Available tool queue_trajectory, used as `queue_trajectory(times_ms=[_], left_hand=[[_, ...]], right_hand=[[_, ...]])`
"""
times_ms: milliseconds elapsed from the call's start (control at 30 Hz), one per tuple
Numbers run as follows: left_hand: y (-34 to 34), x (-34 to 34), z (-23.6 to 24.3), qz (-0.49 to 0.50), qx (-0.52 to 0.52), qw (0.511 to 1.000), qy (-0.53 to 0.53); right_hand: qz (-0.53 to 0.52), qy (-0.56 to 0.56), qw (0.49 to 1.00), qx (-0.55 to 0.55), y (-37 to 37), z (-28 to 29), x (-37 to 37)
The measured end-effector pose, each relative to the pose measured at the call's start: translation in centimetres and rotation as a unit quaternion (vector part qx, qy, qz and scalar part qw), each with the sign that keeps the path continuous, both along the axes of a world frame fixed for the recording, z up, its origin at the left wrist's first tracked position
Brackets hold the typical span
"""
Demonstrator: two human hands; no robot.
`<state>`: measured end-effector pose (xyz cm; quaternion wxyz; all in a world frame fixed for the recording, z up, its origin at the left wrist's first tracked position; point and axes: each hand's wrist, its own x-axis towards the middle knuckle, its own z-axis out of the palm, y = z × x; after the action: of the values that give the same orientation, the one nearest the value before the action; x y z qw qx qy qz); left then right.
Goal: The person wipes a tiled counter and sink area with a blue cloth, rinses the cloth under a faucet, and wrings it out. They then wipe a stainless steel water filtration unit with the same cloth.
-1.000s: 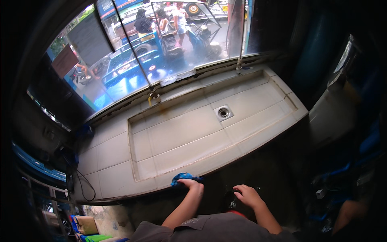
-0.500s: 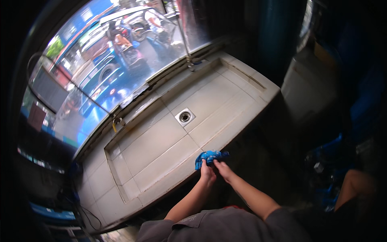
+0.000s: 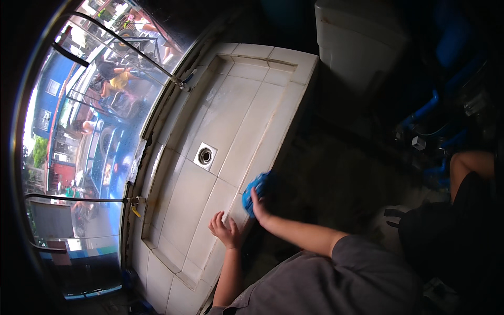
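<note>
My right hand [image 3: 261, 212] grips a bunched blue patterned cloth [image 3: 261, 182] at the near edge of a tiled sink [image 3: 286, 123]. The thumb lies over the cloth, and the other fingers are hidden behind it. To its left, my left hand [image 3: 226, 231] is empty with its fingers spread and slightly curled, over the sink's near rim. Whether the left hand touches the tiles I cannot tell. A square metal drain [image 3: 205, 156] is set in the basin floor beyond both hands.
Two taps stand along the window side: one with a yellow lever [image 3: 136, 210], another with a blue handle [image 3: 185, 84]. A pale bin-like container [image 3: 352, 50] stands past the sink's far end. At right, another person's bent knee [image 3: 475, 164] shows near blue objects [image 3: 424, 109].
My hands have come apart: the left has let go of the cloth and moved left over the rim, while the right keeps it. The view has turned.
</note>
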<state>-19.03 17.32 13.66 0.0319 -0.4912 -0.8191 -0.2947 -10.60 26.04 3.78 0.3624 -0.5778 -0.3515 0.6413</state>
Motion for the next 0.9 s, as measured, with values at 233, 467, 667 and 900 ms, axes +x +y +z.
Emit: queue_trajectory(times_ms=[233, 467, 667, 900], left_hand=[[-0.4, 0.2, -1.2, -0.080, -0.086, 0.991, 0.069], [0.0, 0.6, -0.4, -0.084, -0.090, 0.989, 0.082], [0.3, 0.4, -0.6, -0.098, -0.110, 0.986, 0.083], [0.2, 0.3, -0.6, -0.093, -0.099, 0.989, 0.053]], right_hand=[[-0.217, -0.047, 0.962, 0.158, 28.9, 0.8, 11.6], [-0.252, -0.054, 0.945, 0.203, 36.4, -0.3, 14.7], [-0.081, -0.089, 0.971, 0.208, 14.8, -0.2, 3.1], [-0.176, -0.093, 0.953, 0.227, 28.8, -2.7, 10.3]])
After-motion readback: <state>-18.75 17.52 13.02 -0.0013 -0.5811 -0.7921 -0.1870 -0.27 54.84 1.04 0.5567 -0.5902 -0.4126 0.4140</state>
